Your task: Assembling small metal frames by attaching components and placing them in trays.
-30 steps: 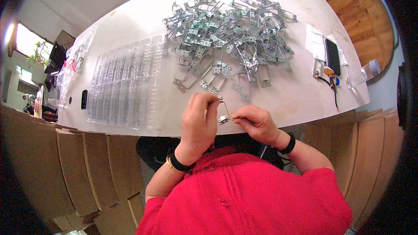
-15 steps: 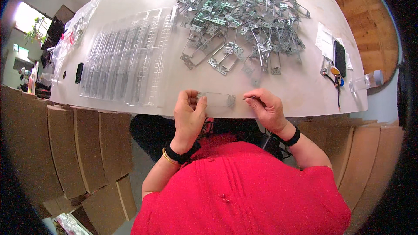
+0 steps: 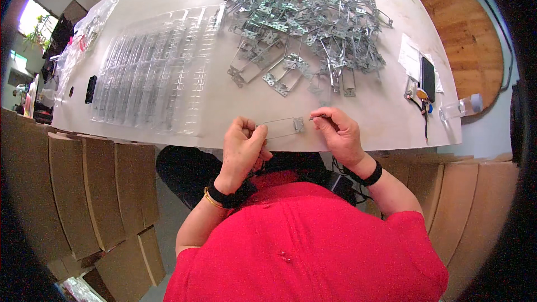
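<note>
My left hand (image 3: 244, 146) is closed on one end of a metal wire bracket (image 3: 298, 125), a long thin loop with a small plate at its far end. The bracket points to the right, just over the table's near edge. Right of that plate, my right hand (image 3: 337, 134) pinches a small dark piece between thumb and forefinger, too small to name. A large heap of similar metal brackets (image 3: 307, 28) lies on the white table (image 3: 235, 106) beyond my hands.
On the left lie clear plastic trays (image 3: 151, 72) with parts in their slots. At the right are a phone (image 3: 427, 78), a small tool with a yellow part (image 3: 422, 95) and a clear bottle (image 3: 461, 107). Cardboard boxes (image 3: 78, 190) stand below the table on both sides.
The bracket has tilted, its right end now slightly higher, with more of its left end hidden in my left hand. My right hand has moved slightly left and up, nearer the plate.
</note>
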Tool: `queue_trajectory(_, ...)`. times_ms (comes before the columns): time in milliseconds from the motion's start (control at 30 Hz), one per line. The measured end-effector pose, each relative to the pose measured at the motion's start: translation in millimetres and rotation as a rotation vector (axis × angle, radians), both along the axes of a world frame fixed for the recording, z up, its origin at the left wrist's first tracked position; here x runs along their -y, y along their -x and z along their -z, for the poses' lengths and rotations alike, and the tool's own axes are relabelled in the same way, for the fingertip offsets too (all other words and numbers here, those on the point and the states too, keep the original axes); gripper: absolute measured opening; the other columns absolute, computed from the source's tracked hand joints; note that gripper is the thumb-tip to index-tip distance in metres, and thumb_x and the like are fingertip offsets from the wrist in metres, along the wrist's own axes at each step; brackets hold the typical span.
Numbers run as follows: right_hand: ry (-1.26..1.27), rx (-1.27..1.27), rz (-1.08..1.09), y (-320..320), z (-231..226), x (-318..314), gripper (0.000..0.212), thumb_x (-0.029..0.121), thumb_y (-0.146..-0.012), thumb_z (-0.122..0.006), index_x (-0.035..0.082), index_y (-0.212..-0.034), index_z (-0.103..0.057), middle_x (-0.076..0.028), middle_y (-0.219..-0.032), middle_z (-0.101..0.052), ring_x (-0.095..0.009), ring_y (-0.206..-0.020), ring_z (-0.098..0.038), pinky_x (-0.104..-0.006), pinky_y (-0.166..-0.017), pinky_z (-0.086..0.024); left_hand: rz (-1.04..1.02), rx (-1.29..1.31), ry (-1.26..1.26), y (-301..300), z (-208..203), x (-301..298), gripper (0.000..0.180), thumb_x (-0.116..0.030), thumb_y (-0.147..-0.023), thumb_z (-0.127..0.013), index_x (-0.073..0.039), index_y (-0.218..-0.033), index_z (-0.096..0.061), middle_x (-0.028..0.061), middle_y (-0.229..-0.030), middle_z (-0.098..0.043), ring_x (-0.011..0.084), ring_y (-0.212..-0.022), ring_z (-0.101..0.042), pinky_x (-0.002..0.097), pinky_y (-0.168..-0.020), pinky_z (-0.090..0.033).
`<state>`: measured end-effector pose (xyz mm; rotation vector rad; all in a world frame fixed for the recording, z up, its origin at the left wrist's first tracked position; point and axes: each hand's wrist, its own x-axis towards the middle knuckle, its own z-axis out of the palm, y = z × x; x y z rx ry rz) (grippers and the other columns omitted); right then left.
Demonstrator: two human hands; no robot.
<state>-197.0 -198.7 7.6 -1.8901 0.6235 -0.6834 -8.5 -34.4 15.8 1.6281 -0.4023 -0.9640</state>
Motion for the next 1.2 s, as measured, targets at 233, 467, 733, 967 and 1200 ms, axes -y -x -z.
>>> queue_trajectory(233,0.082,0.006,-0.008,-13.2,1.5,3.9,0.009,0.007,-0.098,-0.072,0.006,-0.107,-0.071,-0.007,-0.090,-0.070,-0.016,-0.079,-0.065,-0.0296,-0.071,-0.052,0.037,-0.051,-0.074,-2.7,-11.9,4.0,0.028,-0.017,-0.101,-0.065,0.002,-0.110,-0.046,0.0119,-0.071,-0.067,0.0189,-0.050,-0.065,0.0315,-0.042,-0.050)
queue_trajectory(467,0.120,-0.037,0.001,-14.7,5.2,0.2,0.010,0.012,-0.098,-0.074,0.007,-0.103,-0.069,-0.009,-0.088,-0.069,-0.020,-0.077,-0.066,-0.0316,-0.071,-0.052,0.054,-0.040,-0.082,-1.7,-12.9,4.1,0.029,-0.019,-0.102,-0.065,0.001,-0.112,-0.045,0.0129,-0.070,-0.067,0.0187,-0.048,-0.064,0.0313,-0.040,-0.048)
queue_trajectory(733,0.095,-0.050,0.011,-15.5,7.9,-1.0,0.009,0.011,-0.098,-0.074,0.007,-0.104,-0.069,-0.009,-0.089,-0.068,-0.021,-0.078,-0.066,-0.0322,-0.071,-0.053,0.063,-0.023,-0.048,-1.6,-8.1,3.1,0.028,-0.018,-0.104,-0.064,0.001,-0.112,-0.046,0.0121,-0.069,-0.067,0.0182,-0.047,-0.064,0.0311,-0.040,-0.048)
queue_trajectory(967,0.211,-0.051,-0.003,-19.0,3.1,-0.4,0.008,0.008,-0.098,-0.072,0.006,-0.105,-0.069,-0.010,-0.092,-0.069,-0.024,-0.080,-0.068,-0.0334,-0.072,-0.054,0.053,0.015,-0.038,0.1,-6.3,4.2,0.027,-0.017,-0.104,-0.064,0.001,-0.111,-0.045,0.0114,-0.068,-0.066,0.0179,-0.047,-0.063,0.0310,-0.039,-0.048)
queue_trajectory(1200,0.222,-0.035,-0.022,-19.8,0.0,-1.2,0.008,0.004,-0.097,-0.071,0.006,-0.105,-0.070,-0.011,-0.093,-0.070,-0.025,-0.081,-0.069,-0.0332,-0.074,-0.055,0.063,0.003,-0.032,-0.2,-3.8,3.5,0.025,-0.016,-0.105,-0.062,0.000,-0.111,-0.044,0.0114,-0.066,-0.065,0.0183,-0.046,-0.063,0.0311,-0.039,-0.048)
